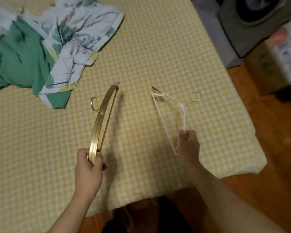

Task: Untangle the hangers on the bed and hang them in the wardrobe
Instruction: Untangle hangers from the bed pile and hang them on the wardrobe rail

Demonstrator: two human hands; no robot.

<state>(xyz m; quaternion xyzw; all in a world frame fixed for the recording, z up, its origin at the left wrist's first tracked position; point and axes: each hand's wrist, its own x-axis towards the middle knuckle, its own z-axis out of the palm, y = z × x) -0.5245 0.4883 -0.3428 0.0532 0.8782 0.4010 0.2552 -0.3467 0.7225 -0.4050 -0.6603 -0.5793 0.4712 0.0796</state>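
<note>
Yellow-checked bed (pixel 158 47) is seen from above, crumpled bedding (pixel 49 39) at its far left. Gold hanger (pixel 102 121) is gripped at its near end by left hand (pixel 88 167); white wire hanger (pixel 170 118) is pinched by right hand (pixel 188 145). Hangers are held apart, so untangling is judged done. Hanging remains; wardrobe is not in view.

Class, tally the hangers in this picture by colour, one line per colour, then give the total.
Gold hanger, held by the left hand: 1
White hanger, held by the right hand: 1
Total: 2
</note>
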